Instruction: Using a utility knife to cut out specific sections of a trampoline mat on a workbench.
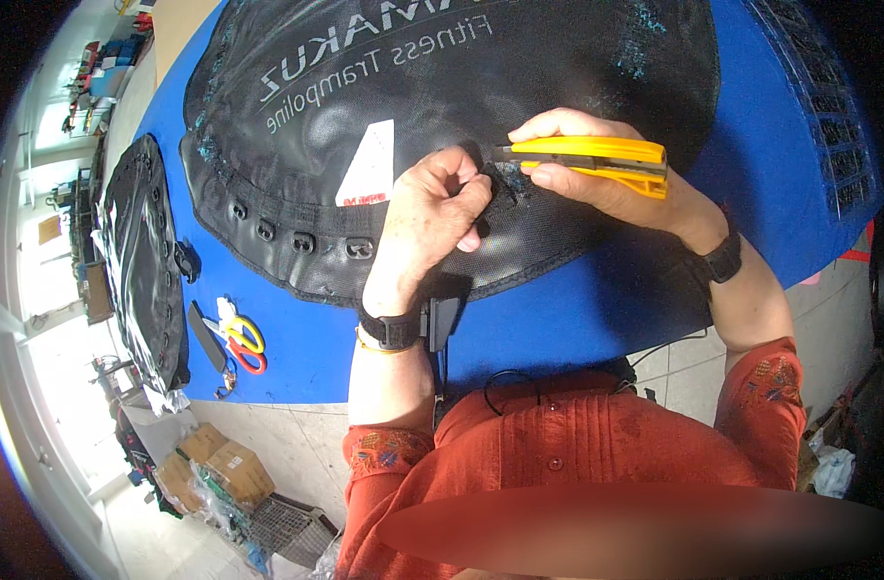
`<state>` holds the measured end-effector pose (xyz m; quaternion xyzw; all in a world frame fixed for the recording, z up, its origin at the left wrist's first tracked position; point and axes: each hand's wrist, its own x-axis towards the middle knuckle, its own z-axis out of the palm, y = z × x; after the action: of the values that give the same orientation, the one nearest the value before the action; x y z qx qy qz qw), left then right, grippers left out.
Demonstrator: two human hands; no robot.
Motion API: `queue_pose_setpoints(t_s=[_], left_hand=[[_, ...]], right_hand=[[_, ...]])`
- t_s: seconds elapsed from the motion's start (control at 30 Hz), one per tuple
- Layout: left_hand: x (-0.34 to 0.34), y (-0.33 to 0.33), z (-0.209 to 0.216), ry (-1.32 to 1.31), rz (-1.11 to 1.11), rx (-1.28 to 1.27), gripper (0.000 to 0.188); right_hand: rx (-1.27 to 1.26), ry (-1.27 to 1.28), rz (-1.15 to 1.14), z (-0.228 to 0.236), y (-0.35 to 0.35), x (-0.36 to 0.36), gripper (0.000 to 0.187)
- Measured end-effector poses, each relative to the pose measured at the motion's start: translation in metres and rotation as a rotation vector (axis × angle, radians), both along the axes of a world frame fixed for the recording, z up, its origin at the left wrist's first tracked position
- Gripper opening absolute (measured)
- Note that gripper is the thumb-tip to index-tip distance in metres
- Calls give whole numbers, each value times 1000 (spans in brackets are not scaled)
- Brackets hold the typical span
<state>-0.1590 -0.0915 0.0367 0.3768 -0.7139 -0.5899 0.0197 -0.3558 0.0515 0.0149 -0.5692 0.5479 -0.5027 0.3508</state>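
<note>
A large round black trampoline mat, with pale lettering and turquoise flecks, lies on the blue tabletop. My left hand is closed over the mat near its near edge, thumb and fingers pinched together; what they hold is hidden. My right hand grips a yellow squeeze-handled tool, like a plier stapler, its dark nose pointing left toward my left fingers. Just left of my left hand is a white tapered paper label with red marks along its bottom. Black plastic loops line the mat's near-left edge.
On the blue table at left lie scissors with red and yellow handles, next to a dark blade-shaped piece. A plastic-wrapped black bundle rests at the far-left edge. Cardboard boxes and a grey crate stand on the floor.
</note>
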Motion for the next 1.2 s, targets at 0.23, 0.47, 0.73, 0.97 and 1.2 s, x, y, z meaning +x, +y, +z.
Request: queue_pose_setpoints(t_s=[0.23,0.47,0.73,0.97,1.2], left_hand=[[0,1,0,3,-2,-7,20],[1,-1,-3,-13,4,-11,17],[1,-1,-5,13,7,11,15],[2,-2,-5,15,0,3,15],[0,-1,0,-11,12,2,15]], right_hand=[[27,-11,16,1,0,0,31],[47,-25,55,0,2,-2,28],[77,48,45,4,2,-5,27],[97,48,38,3,4,-9,26],[131,-12,-13,1,2,-4,25]])
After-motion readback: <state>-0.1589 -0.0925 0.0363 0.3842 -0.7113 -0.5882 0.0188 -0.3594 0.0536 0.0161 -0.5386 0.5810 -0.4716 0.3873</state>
